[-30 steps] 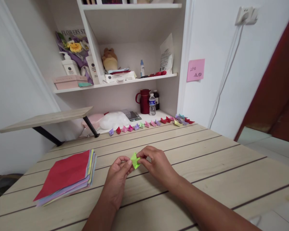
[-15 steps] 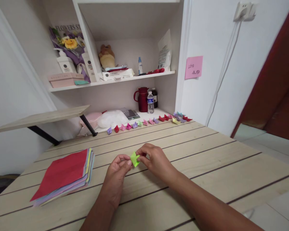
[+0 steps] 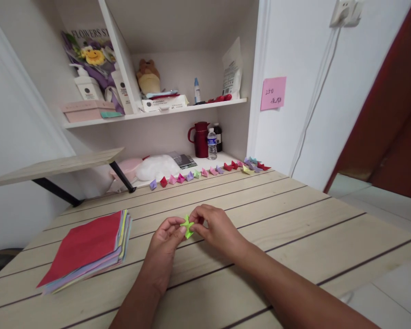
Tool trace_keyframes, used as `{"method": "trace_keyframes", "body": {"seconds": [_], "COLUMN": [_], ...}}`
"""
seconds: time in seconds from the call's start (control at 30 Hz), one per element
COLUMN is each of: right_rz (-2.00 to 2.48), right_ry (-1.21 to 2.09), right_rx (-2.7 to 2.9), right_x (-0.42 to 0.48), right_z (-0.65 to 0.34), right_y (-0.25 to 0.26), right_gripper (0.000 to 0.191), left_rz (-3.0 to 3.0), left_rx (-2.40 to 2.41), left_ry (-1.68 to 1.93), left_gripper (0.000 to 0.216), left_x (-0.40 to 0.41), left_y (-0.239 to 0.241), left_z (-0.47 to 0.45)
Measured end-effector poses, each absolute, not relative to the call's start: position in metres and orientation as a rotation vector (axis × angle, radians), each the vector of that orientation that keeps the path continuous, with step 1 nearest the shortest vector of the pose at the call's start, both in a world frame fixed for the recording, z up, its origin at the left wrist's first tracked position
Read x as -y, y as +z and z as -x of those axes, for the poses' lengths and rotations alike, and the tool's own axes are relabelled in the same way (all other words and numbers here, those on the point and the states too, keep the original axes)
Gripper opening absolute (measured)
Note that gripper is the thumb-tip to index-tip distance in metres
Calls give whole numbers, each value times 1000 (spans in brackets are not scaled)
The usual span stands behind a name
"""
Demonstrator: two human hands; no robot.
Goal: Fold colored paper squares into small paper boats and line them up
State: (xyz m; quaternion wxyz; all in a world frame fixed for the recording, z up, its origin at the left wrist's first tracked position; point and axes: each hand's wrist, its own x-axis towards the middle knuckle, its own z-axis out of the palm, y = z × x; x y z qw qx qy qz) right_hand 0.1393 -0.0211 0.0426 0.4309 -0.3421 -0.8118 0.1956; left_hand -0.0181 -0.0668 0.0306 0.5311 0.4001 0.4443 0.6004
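Note:
A small lime-green folded paper [image 3: 187, 227] is held up above the table between my two hands. Its corners stick out in several directions, a bit like a star. My left hand [image 3: 167, 237] pinches its left side between thumb and fingers. From the right, my right hand [image 3: 210, 224] grips the opposite edge with thumb and forefinger; the fingers partly cover the paper. To the left lies a stack of coloured paper squares [image 3: 84, 246], with a red sheet on top. Along the table's far edge stands a row of small folded paper boats [image 3: 180, 178] in several colours.
The slatted wooden table [image 3: 294, 214] meets a white shelf unit at the back. A small raised wooden stand [image 3: 58, 167] with black legs is at the back left. A red jug [image 3: 201, 140] and a water bottle [image 3: 212, 145] stand behind the boats.
The green paper has changed shape: its points now spread apart, where before it looked flatter. Both hands stay on it. The whole view has shifted slightly.

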Motion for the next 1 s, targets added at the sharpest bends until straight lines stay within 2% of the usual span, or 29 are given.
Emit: {"method": "trace_keyframes", "body": {"seconds": [0.37,0.6,0.83,1.0], "right_rz": [852,952,1027,1041], "right_ry": [443,341,254,286], "right_rx": [2018,2002,2050,2181], "right_x": [20,18,16,16], "right_z": [-139,-143,-145,-143], "right_y": [43,41,40,38], "right_gripper": [20,19,16,11], "left_rz": [-973,-1151,-1402,-1486], "left_rx": [-1061,-1227,-1447,-1458], "left_ry": [1438,1451,1540,1432], "left_gripper": [35,40,24,12], "left_x": [64,60,56,58], "left_y": [26,26,26,26], "left_z": [21,17,23,21]}}
